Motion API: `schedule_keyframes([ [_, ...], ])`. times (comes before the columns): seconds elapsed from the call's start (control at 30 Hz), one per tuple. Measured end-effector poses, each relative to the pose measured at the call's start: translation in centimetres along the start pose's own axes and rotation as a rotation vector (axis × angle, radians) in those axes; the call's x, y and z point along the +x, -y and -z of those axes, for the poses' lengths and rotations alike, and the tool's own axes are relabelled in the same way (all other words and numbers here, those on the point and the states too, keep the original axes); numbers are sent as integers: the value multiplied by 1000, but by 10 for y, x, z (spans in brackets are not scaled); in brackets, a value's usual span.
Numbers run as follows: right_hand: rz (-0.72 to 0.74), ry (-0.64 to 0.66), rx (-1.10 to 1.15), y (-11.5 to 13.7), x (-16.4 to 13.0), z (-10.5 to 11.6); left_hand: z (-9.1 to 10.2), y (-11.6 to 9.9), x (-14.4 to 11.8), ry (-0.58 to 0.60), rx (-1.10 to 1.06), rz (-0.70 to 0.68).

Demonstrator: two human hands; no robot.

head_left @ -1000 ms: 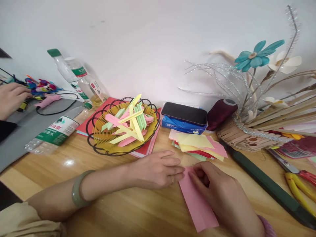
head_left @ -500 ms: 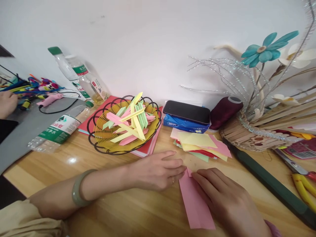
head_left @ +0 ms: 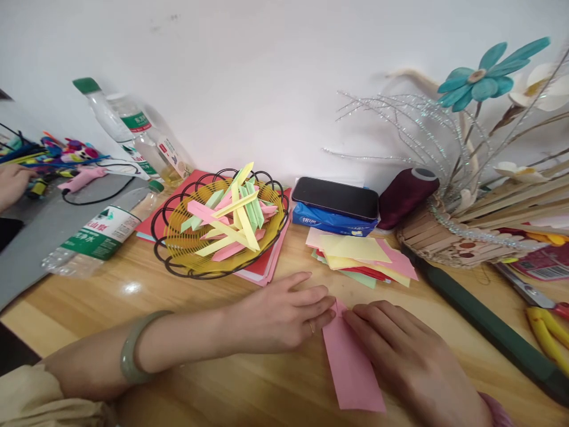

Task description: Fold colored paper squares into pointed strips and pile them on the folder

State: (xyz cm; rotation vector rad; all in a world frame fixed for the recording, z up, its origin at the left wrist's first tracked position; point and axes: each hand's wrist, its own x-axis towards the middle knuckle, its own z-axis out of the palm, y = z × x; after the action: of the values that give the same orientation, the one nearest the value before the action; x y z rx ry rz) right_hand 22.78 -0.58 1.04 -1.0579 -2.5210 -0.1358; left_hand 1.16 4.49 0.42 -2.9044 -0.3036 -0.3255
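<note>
A narrow strip of pink paper (head_left: 353, 373) lies on the wooden table, its far end showing a small crease or folded corner. My left hand (head_left: 280, 314) reaches in from the left and pinches that far end at its left corner, the upper fingers extended. From the right, my right hand (head_left: 406, 350) holds the same end, its fingertips on the right edge and its palm beside the strip. Both thumbs are hidden. Beyond the hands is a loose stack of yellow, pink, red and green paper slips (head_left: 355, 248).
A yellow woven basket (head_left: 174, 237) holds folded paper strips. Behind the slips, a phone (head_left: 335, 197) rests on a blue packet (head_left: 329, 222) beside a maroon thread spool (head_left: 406, 198). A dark green bar (head_left: 489, 323) and scissors (head_left: 531, 290) lie right; a bottle (head_left: 95, 237) lies left. Another person's hand (head_left: 13, 185) is far left.
The small fold at the pink strip's far end looks flatter, and my right fingertips have shifted slightly left on it. The view has moved a little.
</note>
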Motion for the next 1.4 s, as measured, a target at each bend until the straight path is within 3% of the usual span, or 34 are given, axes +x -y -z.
schedule_keyframes([
  [0.37,29,46,39,-2,-2,-1,2,-2,5,18,-103,-3],
  [0.63,-149,119,232,-7,-5,-12,-3,-2,9,-2,-194,79],
  [0.83,-179,164,240,-10,0,-17,-9,-3,9,-19,-205,119],
  [0.93,-176,164,274,-12,0,-15,-9,-3,9,-32,-198,122],
  [1.13,-162,305,352,-16,-5,-3,-3,-5,7,0,-128,79],
  [1.4,-77,309,293,-19,-10,4,0,-12,7,37,18,48],
])
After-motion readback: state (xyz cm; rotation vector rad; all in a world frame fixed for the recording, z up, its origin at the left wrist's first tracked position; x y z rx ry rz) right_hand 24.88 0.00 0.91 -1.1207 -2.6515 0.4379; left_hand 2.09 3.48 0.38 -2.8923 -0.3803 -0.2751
